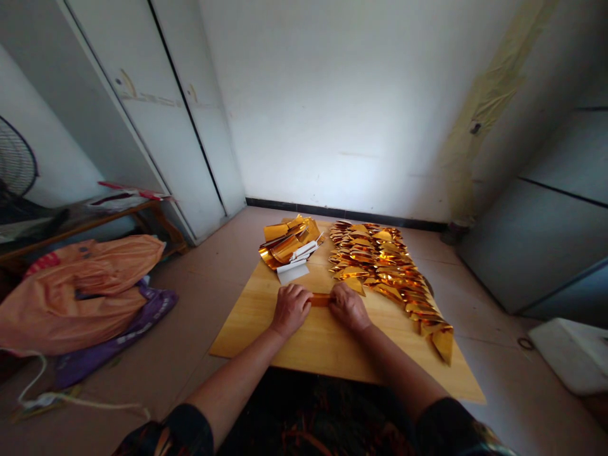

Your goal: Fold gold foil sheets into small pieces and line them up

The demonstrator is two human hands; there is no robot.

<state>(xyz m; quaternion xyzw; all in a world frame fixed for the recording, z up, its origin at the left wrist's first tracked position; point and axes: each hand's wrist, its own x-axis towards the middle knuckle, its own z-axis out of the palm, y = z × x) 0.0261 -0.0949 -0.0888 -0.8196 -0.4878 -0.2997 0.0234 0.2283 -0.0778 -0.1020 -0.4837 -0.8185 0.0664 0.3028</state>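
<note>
Between my two hands, just above or on the wooden board (256,316), is a narrow folded strip of gold foil paper (321,300). Closed fingers of my left hand (291,309) grip its left end. My right hand (350,306) is closed on the right end. Beyond my left hand lies a loose pile of gold foil sheets (289,244), with white paper pieces (293,271) at its near edge. Rows of folded gold foil pieces (384,263) cover the board's right side, close to my right hand.
An orange sack (95,278) and a purple bag (123,329) lie on the floor at left, near a low wooden bench (161,225). A fan (16,158) stands far left. Grey cabinets (156,114) rise behind. A white foam box (570,351) sits at right.
</note>
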